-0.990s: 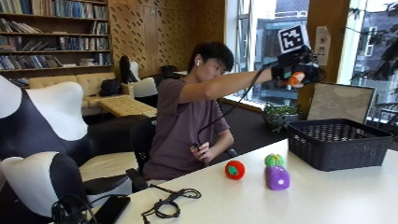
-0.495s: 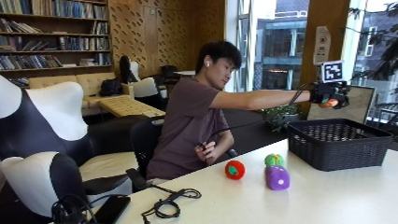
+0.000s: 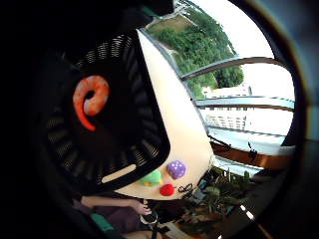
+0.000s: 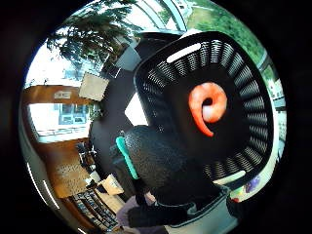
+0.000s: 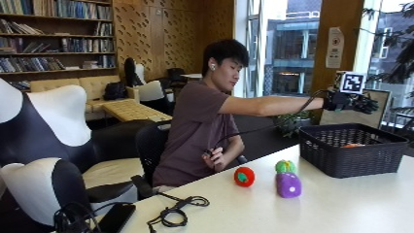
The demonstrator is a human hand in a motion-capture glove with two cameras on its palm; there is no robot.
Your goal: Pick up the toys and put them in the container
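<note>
Currently: white bench carrying black basket, orange shrimp toy lying inside on basket floor. Gloved right hand above basket, grip open, empty. Purple, green, red toy on bench beside basket.

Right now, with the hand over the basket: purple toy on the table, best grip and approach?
Probably from above, fingers on opposite sides of the purple toy at its rounded middle. It sits on the table with bare surface on most sides, but the green toy lies right behind it, so avoid reaching in from there. The gloved hand is over the basket.
</note>
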